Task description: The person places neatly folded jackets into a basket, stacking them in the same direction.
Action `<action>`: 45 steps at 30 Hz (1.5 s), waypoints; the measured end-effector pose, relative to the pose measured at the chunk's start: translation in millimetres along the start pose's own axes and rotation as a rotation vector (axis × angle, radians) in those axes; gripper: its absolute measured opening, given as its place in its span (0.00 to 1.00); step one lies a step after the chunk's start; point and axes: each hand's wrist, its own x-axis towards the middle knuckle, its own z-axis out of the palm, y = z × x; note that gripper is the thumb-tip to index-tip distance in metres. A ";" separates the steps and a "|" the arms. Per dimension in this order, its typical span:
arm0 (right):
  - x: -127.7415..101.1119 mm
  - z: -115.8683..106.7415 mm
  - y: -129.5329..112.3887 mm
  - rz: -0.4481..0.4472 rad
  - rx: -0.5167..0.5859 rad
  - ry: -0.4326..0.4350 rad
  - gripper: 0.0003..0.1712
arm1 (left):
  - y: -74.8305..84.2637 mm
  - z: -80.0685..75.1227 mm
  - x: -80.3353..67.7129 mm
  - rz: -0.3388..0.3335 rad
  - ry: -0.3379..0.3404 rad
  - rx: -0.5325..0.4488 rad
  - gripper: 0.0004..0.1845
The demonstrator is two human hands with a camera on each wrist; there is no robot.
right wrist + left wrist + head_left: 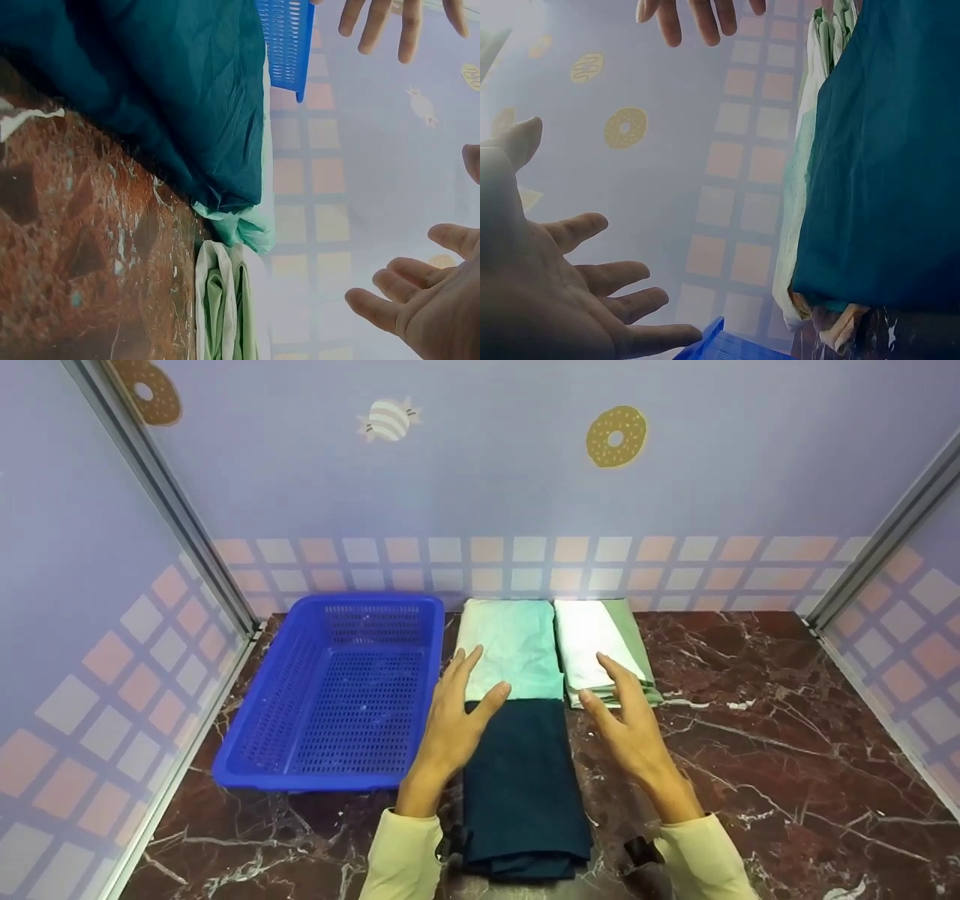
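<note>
In the head view a dark teal folded cloth (525, 780) lies lengthwise between the two forearms. Beyond it is a pale mint folded cloth (517, 649), and to the right of that a white and green folded cloth (596, 641). My left hand (454, 716) is held above the left edge of the cloths, fingers spread, holding nothing. My right hand (630, 724) hovers on the right side, near the white and green cloth, also spread and holding nothing. Both wrist views show the palms facing each other, apart from the dark teal cloth (885, 165).
A blue plastic basket (431, 697) with perforated sides and no contents stands left of the cloths. The dark red marbled tabletop (787, 735) extends to the right. A patterned back wall (495, 472) and side panels enclose the table.
</note>
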 end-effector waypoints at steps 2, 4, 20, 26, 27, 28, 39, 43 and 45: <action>-1.5 -0.5 1.5 0.007 0.018 -0.002 0.37 | -0.6 0.2 -0.7 0.010 0.000 -0.002 0.43; -2.8 -0.7 3.3 0.022 0.030 -0.001 0.37 | -1.2 0.9 -1.0 0.012 -0.004 0.000 0.42; -5.8 6.7 8.9 0.049 0.029 -0.066 0.39 | -8.4 6.5 -9.1 -0.049 -0.089 0.075 0.45; -11.2 6.7 12.4 0.071 0.021 -0.099 0.37 | -15.0 12.2 -14.9 -0.077 -0.079 0.105 0.45; -12.2 6.2 13.6 0.079 0.021 -0.106 0.37 | -16.3 13.5 -16.2 -0.086 -0.081 0.116 0.45; -13.3 5.6 14.5 0.086 0.023 -0.115 0.36 | -18.0 14.7 -17.5 -0.098 -0.085 0.126 0.45; -12.3 2.4 19.4 0.118 0.040 -0.166 0.34 | -24.1 19.8 -19.8 -0.180 -0.093 0.183 0.45; -11.5 4.8 20.8 0.091 -0.003 -0.171 0.33 | -30.8 18.3 -23.8 -0.188 -0.131 0.178 0.47; -12.1 6.7 22.3 0.093 -0.012 -0.167 0.32 | -36.1 16.9 -27.1 -0.206 -0.150 0.173 0.48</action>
